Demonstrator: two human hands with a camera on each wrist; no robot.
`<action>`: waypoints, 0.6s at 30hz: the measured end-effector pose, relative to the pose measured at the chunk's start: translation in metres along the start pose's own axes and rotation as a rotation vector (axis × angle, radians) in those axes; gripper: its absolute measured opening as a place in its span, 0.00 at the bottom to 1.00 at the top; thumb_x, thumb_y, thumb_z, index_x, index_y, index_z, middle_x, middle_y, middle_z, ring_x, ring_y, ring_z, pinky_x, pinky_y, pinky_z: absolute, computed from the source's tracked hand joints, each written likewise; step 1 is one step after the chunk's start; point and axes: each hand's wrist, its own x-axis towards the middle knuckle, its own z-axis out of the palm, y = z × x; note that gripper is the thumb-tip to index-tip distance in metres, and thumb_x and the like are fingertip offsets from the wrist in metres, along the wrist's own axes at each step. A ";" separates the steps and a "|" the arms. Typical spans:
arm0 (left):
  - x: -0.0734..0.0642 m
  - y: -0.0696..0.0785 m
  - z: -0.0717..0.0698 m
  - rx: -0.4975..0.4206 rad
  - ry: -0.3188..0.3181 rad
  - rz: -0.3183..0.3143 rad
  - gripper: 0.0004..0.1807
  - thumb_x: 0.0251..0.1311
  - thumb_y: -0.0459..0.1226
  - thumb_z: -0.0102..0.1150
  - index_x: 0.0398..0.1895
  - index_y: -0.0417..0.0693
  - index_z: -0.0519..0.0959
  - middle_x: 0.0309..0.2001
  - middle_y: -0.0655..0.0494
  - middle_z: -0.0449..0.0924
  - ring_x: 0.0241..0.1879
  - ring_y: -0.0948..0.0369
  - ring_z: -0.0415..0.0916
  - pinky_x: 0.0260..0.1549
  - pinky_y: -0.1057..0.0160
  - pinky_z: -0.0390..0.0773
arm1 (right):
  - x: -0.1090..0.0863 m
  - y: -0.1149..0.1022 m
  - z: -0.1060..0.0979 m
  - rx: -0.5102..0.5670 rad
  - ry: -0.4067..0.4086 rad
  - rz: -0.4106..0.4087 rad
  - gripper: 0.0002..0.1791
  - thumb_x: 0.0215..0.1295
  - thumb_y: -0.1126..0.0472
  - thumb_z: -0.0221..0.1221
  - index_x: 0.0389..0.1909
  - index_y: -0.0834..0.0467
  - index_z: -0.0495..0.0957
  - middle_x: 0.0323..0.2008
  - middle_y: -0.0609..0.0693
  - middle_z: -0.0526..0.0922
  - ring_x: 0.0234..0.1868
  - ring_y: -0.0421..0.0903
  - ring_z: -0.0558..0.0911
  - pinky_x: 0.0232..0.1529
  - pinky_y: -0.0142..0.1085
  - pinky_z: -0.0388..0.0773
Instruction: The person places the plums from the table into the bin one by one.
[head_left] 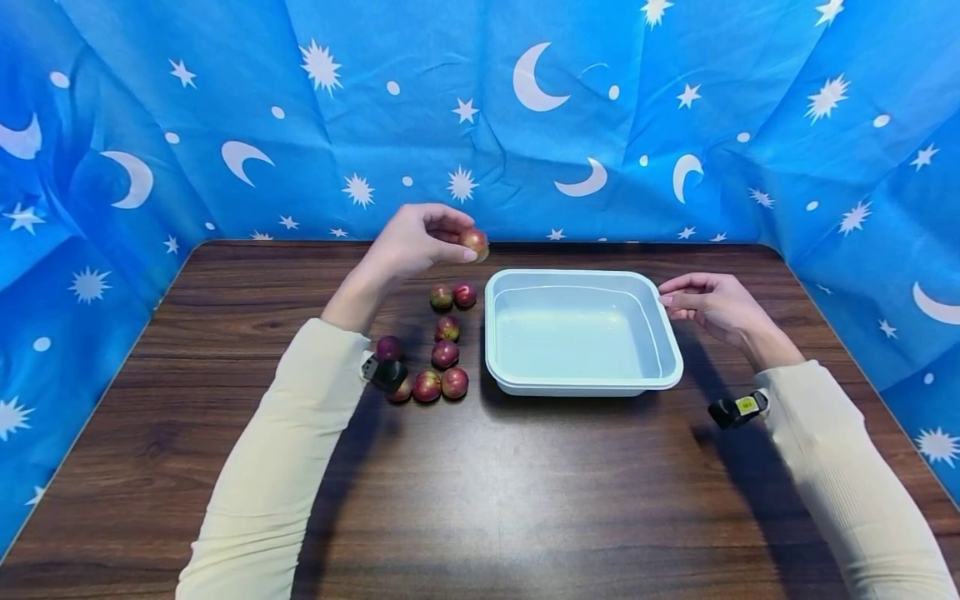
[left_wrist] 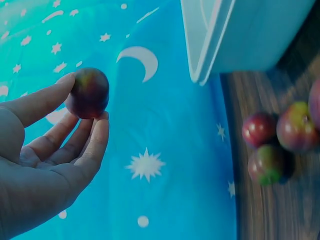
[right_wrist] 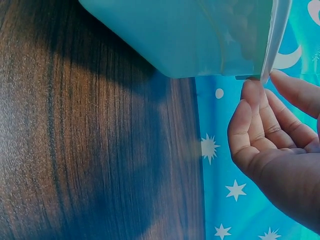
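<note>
My left hand (head_left: 416, 240) pinches a red-and-yellow plum (head_left: 474, 243) in the air, just off the upper left corner of a white plastic basin (head_left: 585, 388). In the left wrist view the same plum (left_wrist: 89, 93) sits between thumb and fingertips and looks dark. At the basin's right side, my right hand (head_left: 712, 307) pinches the rim between thumb and fingers. The right wrist view shows the thumb on one side of the basin's rim (right_wrist: 272, 45) and fingertips on the other. Nothing lies inside the basin in the head view.
Several plums (head_left: 446, 354) lie on the dark wood table (head_left: 480, 500) left of the basin. One plum (head_left: 389, 347) lies beside the left wrist, whose camera (head_left: 386, 373) partly covers another. A blue curtain (head_left: 480, 125) with moons and stars hangs behind the table's far edge.
</note>
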 end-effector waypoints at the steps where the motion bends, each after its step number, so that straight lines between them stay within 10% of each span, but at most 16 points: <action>1: 0.001 0.001 0.003 -0.003 -0.006 0.001 0.20 0.50 0.31 0.66 0.48 0.38 0.76 0.45 0.47 0.76 0.43 0.56 0.72 0.42 0.61 0.72 | 0.000 0.000 0.000 -0.003 0.001 0.000 0.08 0.58 0.67 0.60 0.39 0.62 0.80 0.31 0.48 0.82 0.29 0.42 0.81 0.35 0.32 0.78; 18: 0.007 0.002 0.046 0.009 -0.108 -0.038 0.20 0.49 0.31 0.67 0.48 0.41 0.76 0.43 0.50 0.77 0.43 0.57 0.73 0.40 0.63 0.74 | -0.002 -0.001 0.002 -0.011 -0.006 -0.013 0.07 0.59 0.69 0.58 0.39 0.62 0.80 0.31 0.47 0.82 0.29 0.42 0.80 0.36 0.33 0.78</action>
